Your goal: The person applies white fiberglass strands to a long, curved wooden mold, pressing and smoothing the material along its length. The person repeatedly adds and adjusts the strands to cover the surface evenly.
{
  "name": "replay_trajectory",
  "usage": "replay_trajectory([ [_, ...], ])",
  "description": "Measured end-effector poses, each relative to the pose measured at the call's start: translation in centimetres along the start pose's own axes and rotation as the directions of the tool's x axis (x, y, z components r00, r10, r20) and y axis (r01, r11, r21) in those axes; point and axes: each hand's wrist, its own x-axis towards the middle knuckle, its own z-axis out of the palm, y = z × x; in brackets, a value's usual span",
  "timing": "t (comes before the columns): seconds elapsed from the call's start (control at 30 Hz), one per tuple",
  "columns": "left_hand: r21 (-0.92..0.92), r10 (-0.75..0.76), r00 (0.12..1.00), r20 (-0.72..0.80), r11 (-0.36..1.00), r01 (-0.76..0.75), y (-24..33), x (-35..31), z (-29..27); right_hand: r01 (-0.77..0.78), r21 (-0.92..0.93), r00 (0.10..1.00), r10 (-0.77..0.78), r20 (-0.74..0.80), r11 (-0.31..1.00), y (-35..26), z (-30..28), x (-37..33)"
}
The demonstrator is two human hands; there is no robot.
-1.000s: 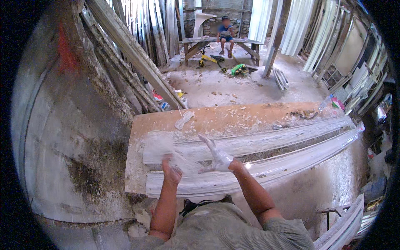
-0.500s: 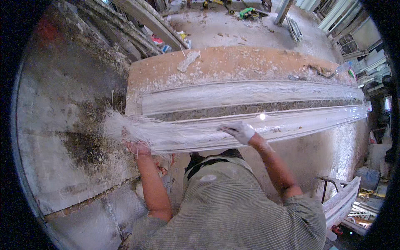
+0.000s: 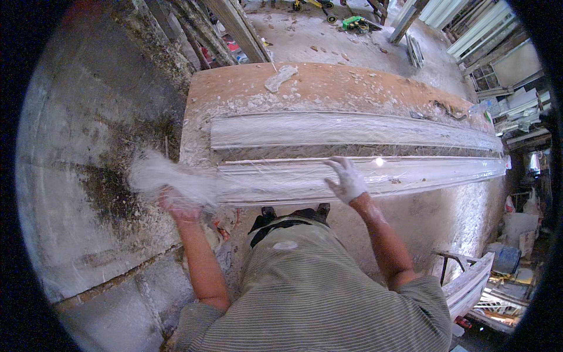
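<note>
On brown board (image 3: 334, 75) | two white strips (image 3: 293, 179) | beyond: littered floor (image 3: 305, 38)

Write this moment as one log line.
left hand: holding white stringy fibre bundle; right hand: white-coated, open, over nearer long glossy white strip

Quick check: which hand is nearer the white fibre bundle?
Left. The left hand grips the white fibre bundle, beyond the left end of the front white moulding. The right hand is well right of it, spread open over that moulding.
</note>
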Motion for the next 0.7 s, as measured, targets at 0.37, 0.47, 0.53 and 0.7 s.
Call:
replay_trajectory([
  [0.37,0.038,-0.158,0.966,0.206,0.987,0.154,-4.7,-4.5,8.6,0.102,0.479,0.987,-0.147,0.058,0.872,-10.3,4.7,2.4],
  [0.47,0.037,-0.046,0.923,0.382,0.999,0.034,-2.8,-2.6,8.1,0.177,0.385,0.984,-0.165,-0.065,0.906,-6.4,1.7,1.1],
  [0.53,-0.089,0.004,0.674,0.739,0.992,0.092,-1.4,0.0,7.4,0.118,0.269,0.993,-0.12,-0.008,0.956,-3.8,-0.3,-0.5],
  [0.7,0.122,0.325,0.874,0.36,0.913,-0.39,2.7,0.6,4.6,0.279,-0.096,0.959,-0.273,0.075,0.955,4.2,-2.3,-3.4],
])
